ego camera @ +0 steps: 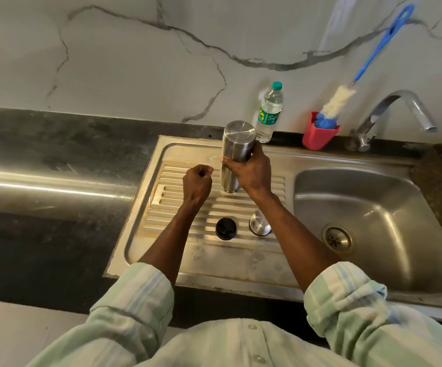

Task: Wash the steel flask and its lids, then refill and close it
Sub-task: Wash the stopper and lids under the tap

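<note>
Dark tabletop ran across the view, its right end cut off by the frame edge. Steel sink was set into it, with the ribbed drainboard to the left of the basin; the basin's far right was partly covered by a dark brown mass, identity unclear. Tap stood at 2 o'clock from the basin.

Steel flask stood on the drainboard, long axis near vertical, closed flat end up; lower end hidden behind the hand, so contact with the ribs could not be confirmed. Right hand was wrapped around its middle. Left hand, at 9 o'clock from the flask and apart from it, was curled into a fist; nothing visible in it.

Plastic water bottle, capped, clear liquid inside, stood just behind the flask at 1 o'clock. Red holder contained a blue-handled bottle brush.

Steel lid and black lid sat side by side on the ribs at 6 o'clock from the flask.
</note>
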Demonstrator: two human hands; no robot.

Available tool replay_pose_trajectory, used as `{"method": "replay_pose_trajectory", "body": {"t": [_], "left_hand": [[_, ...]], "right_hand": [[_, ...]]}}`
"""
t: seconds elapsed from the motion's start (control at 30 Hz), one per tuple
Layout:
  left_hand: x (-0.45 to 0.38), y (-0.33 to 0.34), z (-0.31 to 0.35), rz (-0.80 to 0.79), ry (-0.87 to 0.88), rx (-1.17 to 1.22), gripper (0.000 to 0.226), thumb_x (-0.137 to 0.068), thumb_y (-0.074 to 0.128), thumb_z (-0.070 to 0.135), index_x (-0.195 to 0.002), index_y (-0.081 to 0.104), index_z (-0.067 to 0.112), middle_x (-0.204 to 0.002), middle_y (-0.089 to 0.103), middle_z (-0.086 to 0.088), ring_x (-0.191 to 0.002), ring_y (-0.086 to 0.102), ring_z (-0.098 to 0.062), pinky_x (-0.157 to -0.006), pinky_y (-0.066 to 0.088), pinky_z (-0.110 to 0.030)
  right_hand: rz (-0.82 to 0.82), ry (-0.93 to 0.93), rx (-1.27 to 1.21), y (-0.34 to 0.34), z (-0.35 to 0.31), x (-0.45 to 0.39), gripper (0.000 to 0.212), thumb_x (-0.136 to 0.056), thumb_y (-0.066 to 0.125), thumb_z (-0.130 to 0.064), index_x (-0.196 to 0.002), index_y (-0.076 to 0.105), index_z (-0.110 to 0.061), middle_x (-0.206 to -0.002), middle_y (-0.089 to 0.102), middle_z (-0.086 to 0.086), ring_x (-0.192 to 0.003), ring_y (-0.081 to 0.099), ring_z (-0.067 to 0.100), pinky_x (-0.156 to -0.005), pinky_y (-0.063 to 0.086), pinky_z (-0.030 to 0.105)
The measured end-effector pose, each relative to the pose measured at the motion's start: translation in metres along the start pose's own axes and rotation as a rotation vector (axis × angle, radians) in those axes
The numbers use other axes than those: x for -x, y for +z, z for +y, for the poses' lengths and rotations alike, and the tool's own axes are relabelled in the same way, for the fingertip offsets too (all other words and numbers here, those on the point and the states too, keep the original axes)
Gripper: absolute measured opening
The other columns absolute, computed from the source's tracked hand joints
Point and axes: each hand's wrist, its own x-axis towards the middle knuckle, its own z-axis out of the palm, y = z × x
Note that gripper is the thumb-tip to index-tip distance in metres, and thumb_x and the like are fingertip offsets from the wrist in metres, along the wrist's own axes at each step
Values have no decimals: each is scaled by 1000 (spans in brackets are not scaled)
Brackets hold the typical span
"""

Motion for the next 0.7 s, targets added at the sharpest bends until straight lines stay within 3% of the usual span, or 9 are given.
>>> {"method": "replay_pose_trajectory", "body": {"t": [0.2, 0.4, 0.7], "left_hand": [[4, 2, -1, -1, -3, 8, 19, -91, 56, 4, -99, 73, 4, -98, 73, -6, -92, 65, -19, -90, 53, -36], [7, 3, 2, 4, 6, 14, 18, -92, 56, 5, -99, 73, 4, -96, 72, -7, -84, 62, -17, -84, 53, -36], [9, 4, 5, 11, 31, -4, 20, -94, 56, 6, -103, 73, 1, -100, 73, -11, -87, 61, -16, -82, 48, -28]], "right_hand": [[-67, -8, -20, 0, 4, -3, 78, -68, 86, -42, -130, 48, -13, -126, 65, 6, -112, 63, 26, -94, 52, 43], [-129, 3, -92, 1, 7, 2, 80, -71, 86, -36, -135, 43, -13, -131, 62, 7, -116, 61, 21, -89, 44, 21], [-137, 0, -120, 5, 10, 3, 83, -70, 87, -35, -137, 42, -14, -134, 60, 7, -119, 59, 22, -98, 46, 29]]}}
